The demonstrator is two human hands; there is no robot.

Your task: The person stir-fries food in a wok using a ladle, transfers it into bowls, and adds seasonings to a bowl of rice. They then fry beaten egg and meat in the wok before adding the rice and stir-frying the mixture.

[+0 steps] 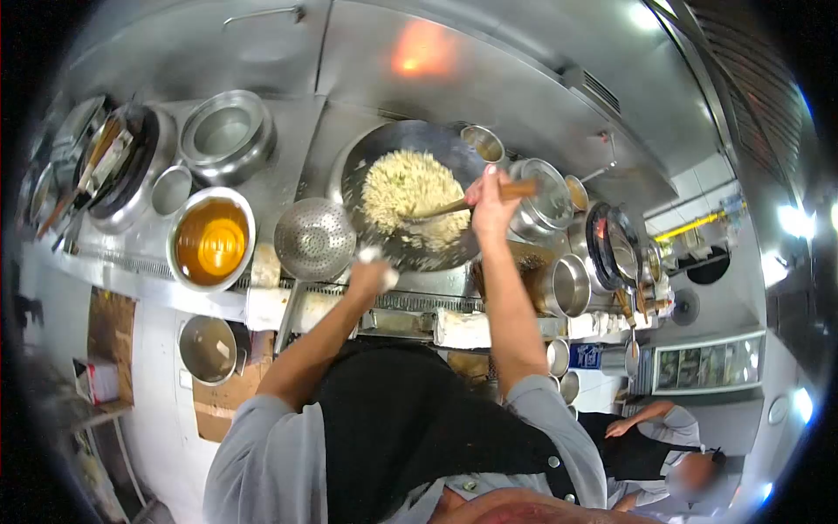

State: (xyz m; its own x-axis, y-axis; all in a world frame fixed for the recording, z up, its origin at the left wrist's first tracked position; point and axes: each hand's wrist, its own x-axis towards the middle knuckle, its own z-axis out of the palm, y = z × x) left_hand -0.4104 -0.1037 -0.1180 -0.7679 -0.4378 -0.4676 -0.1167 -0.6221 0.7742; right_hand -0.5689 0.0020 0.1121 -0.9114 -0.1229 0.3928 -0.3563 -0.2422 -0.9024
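Note:
Fried rice [410, 188] lies in a large dark wok [362, 170], some grains blurred in motion. My right hand [491, 196] is closed around the wooden handle of a wok ladle [449, 208]; the ladle's head is partly hidden in the rice. At the wok's near-left rim, my left hand [368, 279] is closed on a folded white cloth [374, 255]. That hand is smeared by motion, and its contact with the rim is partly hidden. Just left of it, a round perforated strainer [315, 239] sits beside the wok.
A bowl of amber oil [209, 240] and stacked metal pots [225, 131] stand left. Lidded pots [546, 201], an open steel pot [567, 286] and pans [615, 244] crowd the right. A pot [209, 349] hangs below the counter edge. A co-worker [650, 445] stands at lower right.

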